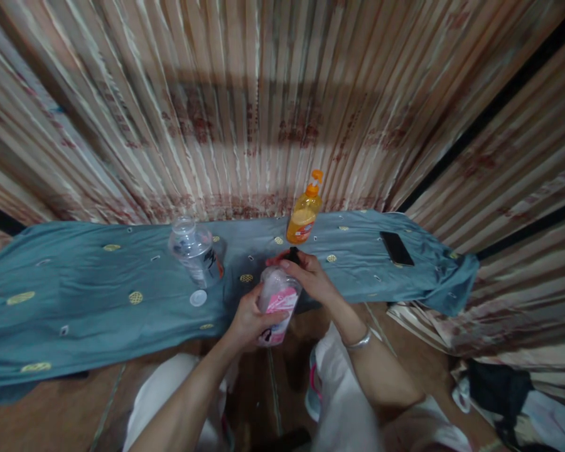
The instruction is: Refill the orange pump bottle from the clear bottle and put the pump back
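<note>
My left hand (250,317) is wrapped around the body of a clear plastic bottle with a pink label (281,301), tilted over the near edge of the bench. At its upper end my right hand (311,274) is closed, fingers hiding the neck. A small black piece (292,253), perhaps the bottle's pump or cap, sticks out past those fingers; whether it is attached I cannot tell. To the left a large clear plastic bottle (198,260) stands uncapped in appearance, with a round white cap (198,298) lying flat in front of it.
A yellow-orange pump bottle (304,218) stands behind my hands. Farther right lies a black phone (397,248). Blue-green patterned cloth (89,295) covers the bench, with a pleated curtain (245,113) behind. Dark and light fabric (499,392) is heaped at lower right.
</note>
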`<action>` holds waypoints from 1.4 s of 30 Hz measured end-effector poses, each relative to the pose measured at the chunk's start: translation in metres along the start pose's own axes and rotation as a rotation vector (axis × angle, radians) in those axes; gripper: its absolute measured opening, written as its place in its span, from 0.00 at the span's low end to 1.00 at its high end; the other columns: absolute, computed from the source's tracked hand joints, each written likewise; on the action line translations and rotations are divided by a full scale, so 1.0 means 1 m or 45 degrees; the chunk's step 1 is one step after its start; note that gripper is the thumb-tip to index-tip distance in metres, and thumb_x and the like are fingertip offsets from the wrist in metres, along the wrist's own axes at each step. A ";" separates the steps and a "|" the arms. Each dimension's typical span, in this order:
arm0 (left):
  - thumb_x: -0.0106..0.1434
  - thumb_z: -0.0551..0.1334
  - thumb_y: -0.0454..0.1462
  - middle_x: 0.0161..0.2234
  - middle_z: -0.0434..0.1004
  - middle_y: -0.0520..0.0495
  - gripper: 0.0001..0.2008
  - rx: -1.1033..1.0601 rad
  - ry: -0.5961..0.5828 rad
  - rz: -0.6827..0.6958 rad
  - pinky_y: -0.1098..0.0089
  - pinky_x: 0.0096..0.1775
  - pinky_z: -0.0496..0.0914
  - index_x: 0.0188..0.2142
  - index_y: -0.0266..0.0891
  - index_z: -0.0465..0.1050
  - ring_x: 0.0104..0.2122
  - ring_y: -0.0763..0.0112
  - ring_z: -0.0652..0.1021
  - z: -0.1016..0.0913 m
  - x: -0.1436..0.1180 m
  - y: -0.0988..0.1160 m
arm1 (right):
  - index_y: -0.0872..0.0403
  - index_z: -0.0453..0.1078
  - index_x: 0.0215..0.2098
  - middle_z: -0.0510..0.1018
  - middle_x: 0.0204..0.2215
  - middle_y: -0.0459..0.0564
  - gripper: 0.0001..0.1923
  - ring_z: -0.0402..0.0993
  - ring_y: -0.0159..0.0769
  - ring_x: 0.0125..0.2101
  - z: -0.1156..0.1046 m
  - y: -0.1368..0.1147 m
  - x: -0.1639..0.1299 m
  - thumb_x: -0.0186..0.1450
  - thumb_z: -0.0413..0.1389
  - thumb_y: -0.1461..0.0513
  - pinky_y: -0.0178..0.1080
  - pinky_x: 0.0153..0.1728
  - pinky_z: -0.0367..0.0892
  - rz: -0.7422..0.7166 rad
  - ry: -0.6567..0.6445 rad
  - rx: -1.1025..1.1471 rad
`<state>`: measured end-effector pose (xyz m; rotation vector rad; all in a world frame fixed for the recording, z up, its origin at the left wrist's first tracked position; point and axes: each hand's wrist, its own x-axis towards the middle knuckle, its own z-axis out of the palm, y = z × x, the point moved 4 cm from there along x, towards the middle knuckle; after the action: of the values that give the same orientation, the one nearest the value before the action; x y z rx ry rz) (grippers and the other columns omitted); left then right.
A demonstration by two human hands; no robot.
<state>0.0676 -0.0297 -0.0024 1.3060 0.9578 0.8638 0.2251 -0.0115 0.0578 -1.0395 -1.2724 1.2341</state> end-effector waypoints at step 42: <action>0.39 0.78 0.42 0.33 0.81 0.50 0.27 0.013 0.012 -0.060 0.71 0.38 0.71 0.39 0.36 0.77 0.33 0.67 0.77 -0.020 -0.001 -0.010 | 0.46 0.80 0.35 0.87 0.45 0.46 0.24 0.81 0.40 0.48 -0.012 0.013 0.004 0.48 0.75 0.43 0.43 0.55 0.71 0.097 -0.005 0.175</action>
<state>0.0484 -0.0243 -0.0129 1.2843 0.9976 0.8306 0.2358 -0.0052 0.0450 -0.9941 -1.1428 1.3627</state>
